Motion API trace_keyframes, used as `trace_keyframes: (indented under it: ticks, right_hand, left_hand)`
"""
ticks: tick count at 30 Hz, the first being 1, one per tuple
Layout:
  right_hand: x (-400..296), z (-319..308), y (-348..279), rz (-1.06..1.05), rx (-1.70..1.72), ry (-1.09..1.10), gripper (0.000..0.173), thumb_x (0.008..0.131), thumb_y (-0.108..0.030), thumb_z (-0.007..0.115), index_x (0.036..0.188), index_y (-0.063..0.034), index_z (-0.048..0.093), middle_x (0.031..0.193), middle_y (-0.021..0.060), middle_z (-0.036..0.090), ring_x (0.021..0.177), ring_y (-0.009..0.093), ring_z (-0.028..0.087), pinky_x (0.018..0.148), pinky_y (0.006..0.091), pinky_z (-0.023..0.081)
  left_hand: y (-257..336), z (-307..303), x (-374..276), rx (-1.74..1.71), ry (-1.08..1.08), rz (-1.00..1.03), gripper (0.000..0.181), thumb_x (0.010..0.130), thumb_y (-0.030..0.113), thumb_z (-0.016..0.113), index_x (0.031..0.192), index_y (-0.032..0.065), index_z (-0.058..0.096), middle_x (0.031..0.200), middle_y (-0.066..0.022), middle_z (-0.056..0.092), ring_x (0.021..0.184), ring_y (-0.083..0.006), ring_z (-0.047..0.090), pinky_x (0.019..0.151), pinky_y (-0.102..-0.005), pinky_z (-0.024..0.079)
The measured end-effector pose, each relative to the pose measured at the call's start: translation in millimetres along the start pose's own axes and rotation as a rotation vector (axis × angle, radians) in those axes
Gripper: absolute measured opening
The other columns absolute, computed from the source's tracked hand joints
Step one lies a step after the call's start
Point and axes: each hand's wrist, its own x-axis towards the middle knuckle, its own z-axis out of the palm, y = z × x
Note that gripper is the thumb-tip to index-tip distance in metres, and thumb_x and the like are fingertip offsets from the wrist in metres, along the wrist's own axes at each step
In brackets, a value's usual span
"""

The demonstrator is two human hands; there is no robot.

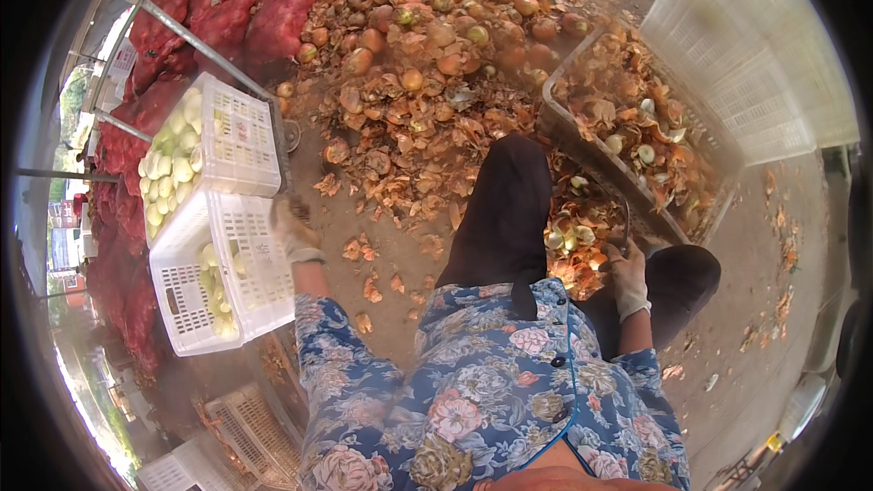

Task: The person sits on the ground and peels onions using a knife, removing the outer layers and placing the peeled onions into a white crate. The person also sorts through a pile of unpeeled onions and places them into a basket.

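My left hand (294, 228), in a soiled pale glove, is at the near side of a white plastic crate (262, 259) that holds some peeled onions (217, 293). Whether its fingers grip anything there cannot be made out. Beyond that crate stands another white crate (249, 140), heaped with peeled onions (170, 177). My right hand (627, 273), gloved too, is closed around a tool with a thin curved metal end (626, 215), beside my right knee. Onion skins and a few pale onions (569, 237) lie just left of it. Unpeeled onions (411, 79) are piled on dry skins in front of me.
A large crate (614, 164) full of skins stands at the right, with pale stacked crates (736, 48) behind it. Red mesh sacks (218, 13) line the far left. A metal frame (198, 44) runs beside the white crates. More crates (256, 433) sit at the lower left.
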Motion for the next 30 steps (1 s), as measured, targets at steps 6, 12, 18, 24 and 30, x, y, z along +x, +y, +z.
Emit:
trace_keyframes:
  ticks: [6, 12, 18, 24, 30]
  right_hand:
    - [12.8, -1.2, 12.4, 0.103, -0.095, 0.04, 0.015, 0.091, -0.009, 0.061, 0.103, 0.0013, 0.061, 0.08, 0.0045, 0.063, 0.062, 0.012, 0.059, 0.059, 0.0261, 0.047]
    - [25.4, 0.6, 23.8, 0.176, -0.164, 0.03, 0.019, 0.092, -0.011, 0.06, 0.108, 0.0003, 0.06, 0.082, 0.004, 0.063, 0.064, 0.01, 0.056, 0.053, 0.0241, 0.044]
    - [30.3, -2.5, 34.8, 0.224, -0.179, 0.003, 0.022, 0.091, -0.012, 0.062, 0.108, 0.0012, 0.062, 0.085, 0.0058, 0.065, 0.072, 0.012, 0.059, 0.063, 0.0252, 0.046]
    - [36.6, 0.0, 22.4, 0.352, -0.123, 0.017, 0.02, 0.087, -0.006, 0.064, 0.106, 0.0018, 0.063, 0.087, 0.0075, 0.066, 0.076, 0.016, 0.062, 0.069, 0.0282, 0.05]
    - [48.3, 7.9, -15.2, 0.602, -0.019, 0.026, 0.018, 0.087, 0.0, 0.061, 0.105, 0.0013, 0.062, 0.081, 0.0018, 0.062, 0.073, 0.013, 0.058, 0.067, 0.0268, 0.049]
  left_hand:
    - [-129.2, 148.1, -46.0, 0.007, -0.212, -0.403, 0.015, 0.089, 0.008, 0.063, 0.103, 0.0038, 0.061, 0.087, -0.0073, 0.066, 0.075, -0.0188, 0.063, 0.065, -0.031, 0.055]
    - [-208.8, 249.1, -80.6, 0.388, -0.401, -0.579, 0.035, 0.089, 0.012, 0.064, 0.122, 0.0045, 0.055, 0.104, -0.0081, 0.062, 0.087, -0.0188, 0.062, 0.072, -0.0327, 0.056]
    - [-289.5, 296.0, -98.4, 0.763, -0.64, -0.544, 0.041, 0.087, 0.021, 0.066, 0.122, 0.0002, 0.058, 0.11, -0.0129, 0.065, 0.091, -0.0219, 0.063, 0.076, -0.0327, 0.052]
    - [-349.2, 310.0, -104.4, 1.139, -0.767, -0.341, 0.066, 0.074, 0.032, 0.069, 0.131, 0.0031, 0.054, 0.123, -0.0222, 0.059, 0.112, -0.034, 0.059, 0.093, -0.039, 0.047]
    - [-372.2, 331.6, -101.2, 1.376, -0.812, -0.306, 0.074, 0.073, 0.04, 0.069, 0.138, 0.0096, 0.048, 0.124, -0.0246, 0.058, 0.112, -0.037, 0.058, 0.096, -0.0415, 0.046]
